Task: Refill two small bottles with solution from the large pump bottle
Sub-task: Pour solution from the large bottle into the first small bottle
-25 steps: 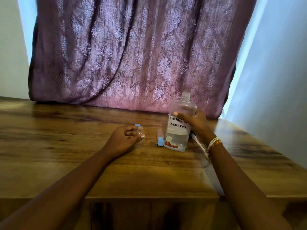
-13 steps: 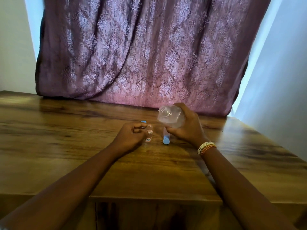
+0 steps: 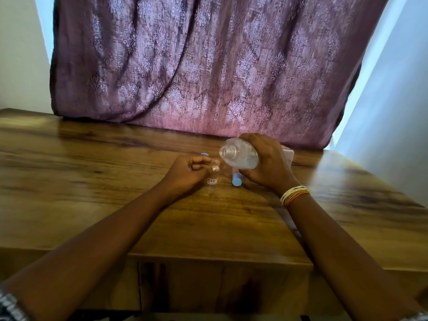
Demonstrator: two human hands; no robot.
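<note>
Your right hand (image 3: 266, 163) grips the big bottle (image 3: 238, 155), tipped with its open mouth at 9 o'clock, right above the small bottle (image 3: 213, 178) your left hand (image 3: 187, 174) pinches on the worktop (image 3: 92, 181).

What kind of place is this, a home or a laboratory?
Most likely a room in a home, not a laboratory: a patterned purple curtain hangs behind a wooden table, between plain pale walls. No laboratory equipment is in view.
</note>
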